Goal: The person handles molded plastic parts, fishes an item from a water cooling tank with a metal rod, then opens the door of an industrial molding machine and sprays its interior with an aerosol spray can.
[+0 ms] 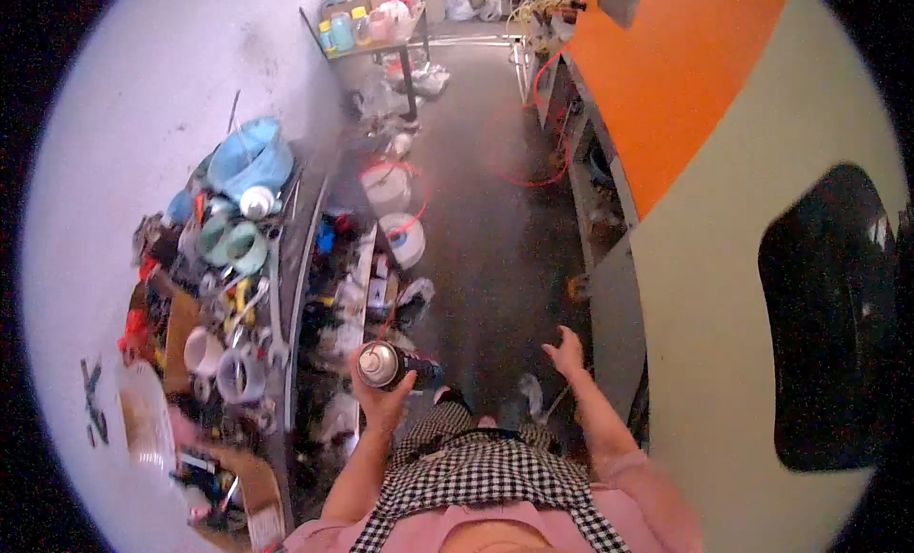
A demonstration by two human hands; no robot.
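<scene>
My left hand (381, 401) is wrapped round a dark spray can (409, 360) with a silver domed top, held in front of my body and tilted. Out to the right, my right hand (565, 351) hangs in the air with its fingers apart and nothing in it. Below the hands is the grey floor (495, 296). I wear a black-and-white checked apron (486, 467).
At left, a bench holds wrenches (276, 306), several cups and tape rolls, and a blue bag (252, 158). White buckets (405, 241) stand beside it. A red hose (543, 184) lies on the floor. An orange and beige machine (695, 220) lines the right.
</scene>
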